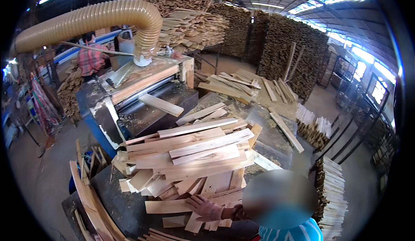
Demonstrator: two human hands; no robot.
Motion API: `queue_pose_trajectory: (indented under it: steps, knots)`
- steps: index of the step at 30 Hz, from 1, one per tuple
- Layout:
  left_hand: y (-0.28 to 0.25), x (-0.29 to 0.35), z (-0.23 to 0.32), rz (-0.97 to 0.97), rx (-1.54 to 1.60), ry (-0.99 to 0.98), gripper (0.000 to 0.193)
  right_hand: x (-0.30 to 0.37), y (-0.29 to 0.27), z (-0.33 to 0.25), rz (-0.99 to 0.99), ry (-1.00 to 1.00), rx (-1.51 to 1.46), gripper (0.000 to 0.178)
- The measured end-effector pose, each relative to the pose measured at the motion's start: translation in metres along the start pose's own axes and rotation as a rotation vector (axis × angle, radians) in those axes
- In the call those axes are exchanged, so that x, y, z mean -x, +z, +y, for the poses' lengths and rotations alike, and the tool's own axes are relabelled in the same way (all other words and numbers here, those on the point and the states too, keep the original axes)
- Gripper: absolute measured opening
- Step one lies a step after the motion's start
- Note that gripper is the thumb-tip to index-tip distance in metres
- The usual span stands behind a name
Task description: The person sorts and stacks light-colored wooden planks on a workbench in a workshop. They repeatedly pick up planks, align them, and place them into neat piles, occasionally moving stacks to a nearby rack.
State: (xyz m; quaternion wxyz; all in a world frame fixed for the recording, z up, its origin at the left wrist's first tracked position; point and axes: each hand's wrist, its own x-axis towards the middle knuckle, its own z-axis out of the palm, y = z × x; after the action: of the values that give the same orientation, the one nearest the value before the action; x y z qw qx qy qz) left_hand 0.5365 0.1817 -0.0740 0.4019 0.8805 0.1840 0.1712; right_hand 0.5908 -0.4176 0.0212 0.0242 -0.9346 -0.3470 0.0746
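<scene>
Neither of my hands shows in the head view. A loose pile of pale wooden slats (194, 154) lies on a dark, sawdust-strewn table (276, 133) in front of me. At the lower right a co-worker in a blue striped shirt (294, 233) rests a gloved hand (206, 208) on the near slats of the pile. Behind the pile stands a planing machine (142, 120), and a single slat (161, 105) lies across its outfeed bed.
A ribbed tan dust hose (95, 18) arches down onto the machine. Another person in a plaid shirt (90, 59) stands behind it. More slats (242, 85) lie further back, high walls of stacked wood (285, 46) beyond. A neat stack (333, 197) stands right; curved offcuts (90, 202) lean left.
</scene>
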Motion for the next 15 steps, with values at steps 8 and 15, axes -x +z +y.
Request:
queue_pose_trajectory:
  steps: [8, 15]
  knots:
    - [0.095, -0.248, 0.108, -0.098, -0.172, 0.074, 0.073, 0.009, 0.037, 0.024, 0.154, -0.046, -0.012, 0.087]
    - [0.119, -0.266, 0.088, -0.107, -0.18, 0.028, 0.067, -0.002, 0.026, 0.029, 0.251, -0.119, 0.003, 0.082]
